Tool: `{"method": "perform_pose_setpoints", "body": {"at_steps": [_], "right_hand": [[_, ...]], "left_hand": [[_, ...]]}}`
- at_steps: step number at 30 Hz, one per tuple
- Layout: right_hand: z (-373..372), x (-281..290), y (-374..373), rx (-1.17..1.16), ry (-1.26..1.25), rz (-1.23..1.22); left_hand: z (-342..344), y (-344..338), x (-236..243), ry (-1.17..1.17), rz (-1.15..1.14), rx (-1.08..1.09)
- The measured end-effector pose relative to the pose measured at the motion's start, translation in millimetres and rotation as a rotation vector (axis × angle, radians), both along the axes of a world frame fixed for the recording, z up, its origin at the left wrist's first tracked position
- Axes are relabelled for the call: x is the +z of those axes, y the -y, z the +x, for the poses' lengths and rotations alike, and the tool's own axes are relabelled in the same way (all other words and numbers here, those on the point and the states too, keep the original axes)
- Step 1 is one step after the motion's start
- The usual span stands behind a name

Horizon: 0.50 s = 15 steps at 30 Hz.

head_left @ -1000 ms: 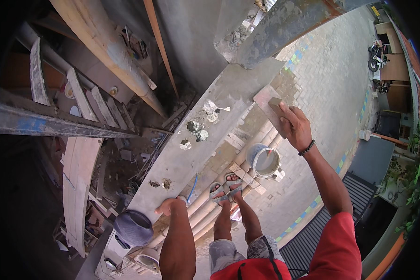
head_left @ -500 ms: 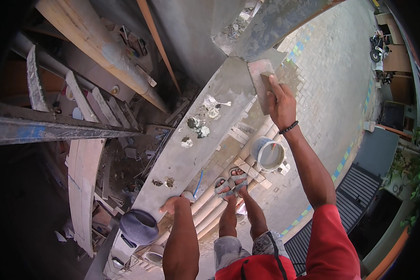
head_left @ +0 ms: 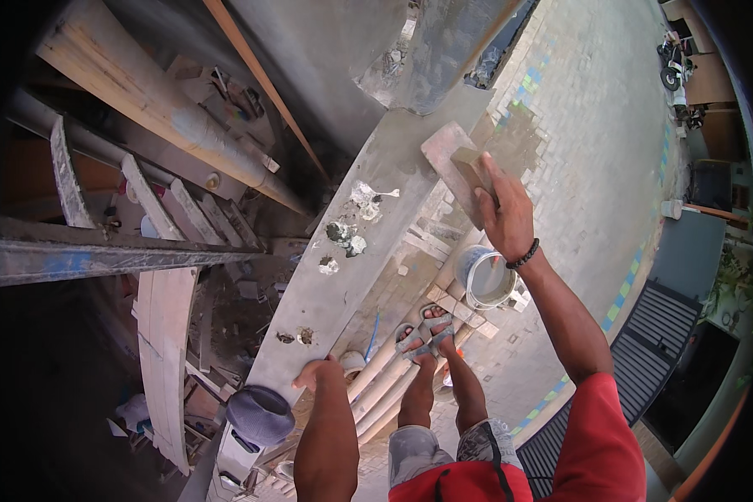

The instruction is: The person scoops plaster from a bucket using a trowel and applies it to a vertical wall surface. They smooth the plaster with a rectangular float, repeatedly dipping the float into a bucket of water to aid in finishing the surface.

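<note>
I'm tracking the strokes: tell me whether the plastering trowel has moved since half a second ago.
Yes: in the right hand, the plastering trowel has drawn back toward the person, away from the grey pillar.

No legible text, labels, numbers or signs; print (head_left: 491, 442) on grey shorts (head_left: 412, 452) too small to read

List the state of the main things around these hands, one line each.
Right hand: closed around the float's block handle
Float: held; contact with ledge unclear
Left hand: at the ledge's edge, fingers partly hidden
Ledge: marked by pale patches
Bucket: upright, uncovered
Cap: crown up, unworn
Sandals: worn
</note>
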State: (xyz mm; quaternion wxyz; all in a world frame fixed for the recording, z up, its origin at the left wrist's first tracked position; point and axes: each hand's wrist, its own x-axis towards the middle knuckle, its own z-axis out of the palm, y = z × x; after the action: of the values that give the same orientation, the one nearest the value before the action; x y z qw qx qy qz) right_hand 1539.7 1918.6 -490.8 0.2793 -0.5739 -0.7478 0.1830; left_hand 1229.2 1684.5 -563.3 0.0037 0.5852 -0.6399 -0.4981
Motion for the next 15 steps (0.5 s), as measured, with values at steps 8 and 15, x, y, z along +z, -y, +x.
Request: {"method": "perform_pose_setpoints", "body": {"at_steps": [8,15], "right_hand": [[51.3,-25.3,-80.2,-0.018,0.226,-0.008],[-21.9,-14.3,23.1,0.39,0.111,-0.108]], "left_hand": [[0.9,6.8,-15.7,0.039,-0.066,-0.038],[-5.7,17.1,-17.1,0.025,-0.049,-0.049]]}}
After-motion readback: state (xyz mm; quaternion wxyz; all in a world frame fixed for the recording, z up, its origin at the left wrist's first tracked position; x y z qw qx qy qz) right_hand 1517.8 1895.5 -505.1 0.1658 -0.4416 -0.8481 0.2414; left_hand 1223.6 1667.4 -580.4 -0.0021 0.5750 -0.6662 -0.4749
